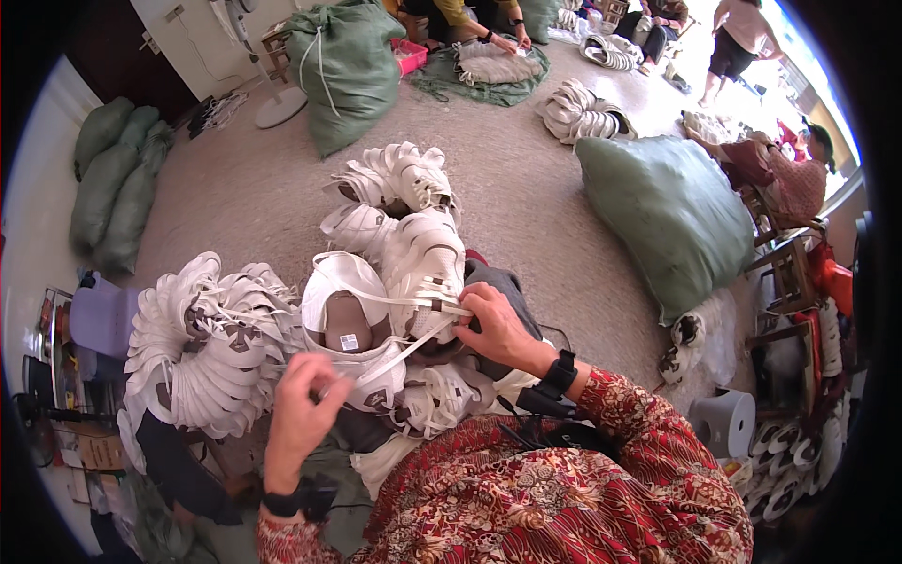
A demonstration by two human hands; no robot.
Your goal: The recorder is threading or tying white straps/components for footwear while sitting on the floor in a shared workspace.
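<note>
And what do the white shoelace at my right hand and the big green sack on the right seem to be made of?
White shoelace: probably woven textile, matte, judging by its flat ribbon shape. Green sack: perhaps woven plastic, with slight sheen and soft creases; exact fibre unclear.

Matt cloth shoelace (411, 350), matt woven sack (658, 216)

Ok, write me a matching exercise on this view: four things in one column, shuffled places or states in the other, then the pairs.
1. Right hand with black wristband
2. Bright pink plastic container
3. Grey plastic stool
4. Flat, round white stand base

A. On the floor, left of the tied green sack
B. Fingers on a thin white lace
C. Right of the patterned red sleeve
D. Near the top edge, right of that sack

Pairs: 1-B; 2-D; 3-C; 4-A
</note>
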